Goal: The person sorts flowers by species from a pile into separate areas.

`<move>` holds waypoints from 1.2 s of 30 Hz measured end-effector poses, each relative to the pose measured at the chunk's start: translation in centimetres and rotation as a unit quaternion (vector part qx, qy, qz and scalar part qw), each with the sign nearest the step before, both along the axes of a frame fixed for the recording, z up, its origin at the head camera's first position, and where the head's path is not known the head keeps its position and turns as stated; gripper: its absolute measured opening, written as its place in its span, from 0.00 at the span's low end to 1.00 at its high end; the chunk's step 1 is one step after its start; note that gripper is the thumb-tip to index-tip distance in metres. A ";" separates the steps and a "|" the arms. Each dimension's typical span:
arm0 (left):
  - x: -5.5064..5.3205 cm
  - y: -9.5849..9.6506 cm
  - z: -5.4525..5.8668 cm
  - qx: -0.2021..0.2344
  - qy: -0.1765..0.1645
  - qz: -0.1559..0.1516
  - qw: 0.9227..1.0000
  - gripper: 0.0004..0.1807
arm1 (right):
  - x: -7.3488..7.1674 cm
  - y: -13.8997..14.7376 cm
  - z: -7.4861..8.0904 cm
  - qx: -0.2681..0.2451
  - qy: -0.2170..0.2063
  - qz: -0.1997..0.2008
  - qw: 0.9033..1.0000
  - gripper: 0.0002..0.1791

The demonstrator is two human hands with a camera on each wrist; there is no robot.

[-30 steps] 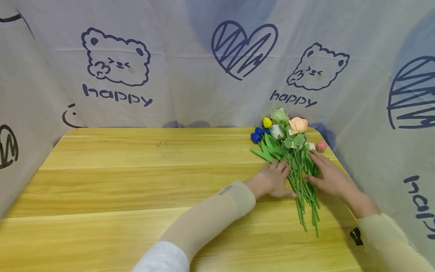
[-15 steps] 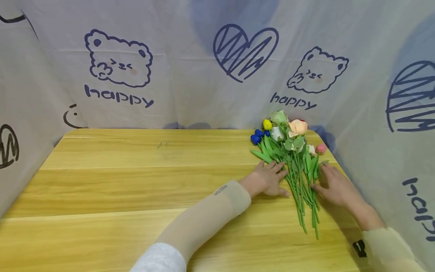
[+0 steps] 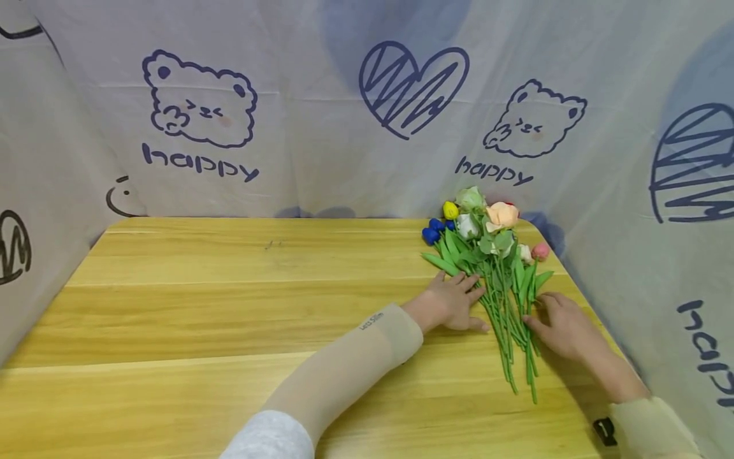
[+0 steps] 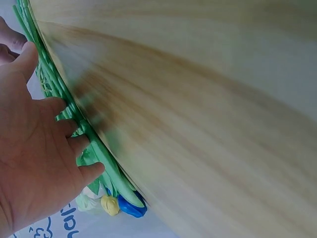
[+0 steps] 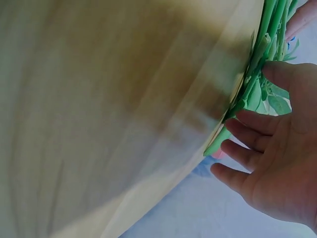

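A bunch of artificial flowers [image 3: 501,280] lies on the wooden table [image 3: 229,306] at the far right, its long green stems toward me. Blue and yellow tulips, pale roses, a peach bloom [image 3: 502,215] and a pink one [image 3: 540,251] form the heads. My left hand [image 3: 455,303] lies spread along the left side of the bunch, fingertips at the leaves and stems. On the other side, my right hand [image 3: 564,325] has its thumb and fingertips against the outer stems [image 5: 265,54], its fingers loosely bent and parted. Both wrist views show the hands beside the stems.
A printed white curtain [image 3: 321,159] stands behind the table and along both sides. The flower heads reach its back part. A small black object [image 3: 604,431] sits at the table's right edge, near my right sleeve [image 3: 654,427].
My right hand has moved off the flowers' right side, outward and toward me, uncovering leaves and the white bloom. My left hand has shifted slightly left.
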State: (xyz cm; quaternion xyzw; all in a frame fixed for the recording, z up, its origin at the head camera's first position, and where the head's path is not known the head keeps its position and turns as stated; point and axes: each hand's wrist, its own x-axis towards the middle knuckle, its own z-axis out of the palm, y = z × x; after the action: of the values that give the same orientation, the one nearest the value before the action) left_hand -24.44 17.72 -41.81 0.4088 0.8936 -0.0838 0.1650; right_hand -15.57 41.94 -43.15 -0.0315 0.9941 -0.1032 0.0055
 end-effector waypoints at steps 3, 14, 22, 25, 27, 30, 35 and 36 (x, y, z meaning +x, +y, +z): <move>0.1 -0.1 0.1 0.001 -0.002 0.003 1.000 0.47 | 0.1 -0.1 0.0 -0.020 -0.001 0.005 1.000 0.31; 0.1 -0.2 0.1 0.005 -0.007 0.010 1.000 0.46 | -0.6 0.1 0.1 -0.141 -0.030 -0.007 0.990 0.23; 0.0 0.0 -0.1 0.008 -0.011 0.008 1.000 0.46 | -0.3 0.3 0.2 -0.234 -0.069 -0.080 0.966 0.27; 0.0 0.0 -0.1 0.007 -0.009 0.009 1.000 0.46 | -0.2 0.3 0.2 -0.256 -0.066 -0.084 0.961 0.26; 0.0 0.0 -0.1 0.007 -0.008 0.010 1.000 0.46 | -0.1 0.3 0.2 -0.258 -0.059 -0.088 0.960 0.26; -0.1 0.1 -0.1 0.008 -0.009 0.011 1.000 0.46 | 0.0 0.4 0.1 -0.262 -0.049 -0.095 0.959 0.25; -0.2 0.2 -0.2 0.017 -0.019 0.011 1.000 0.46 | 0.2 0.5 0.2 -0.282 -0.033 -0.107 0.953 0.25; -0.2 0.2 -0.2 0.019 -0.022 0.011 1.000 0.46 | 0.3 0.6 0.2 -0.286 -0.031 -0.110 0.951 0.25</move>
State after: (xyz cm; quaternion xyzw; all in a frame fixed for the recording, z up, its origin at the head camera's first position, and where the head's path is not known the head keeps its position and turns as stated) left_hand -24.65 17.91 -42.01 0.4041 0.8956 -0.0562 0.1774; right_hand -15.28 42.51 -42.95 0.0812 0.9196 -0.3840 0.0162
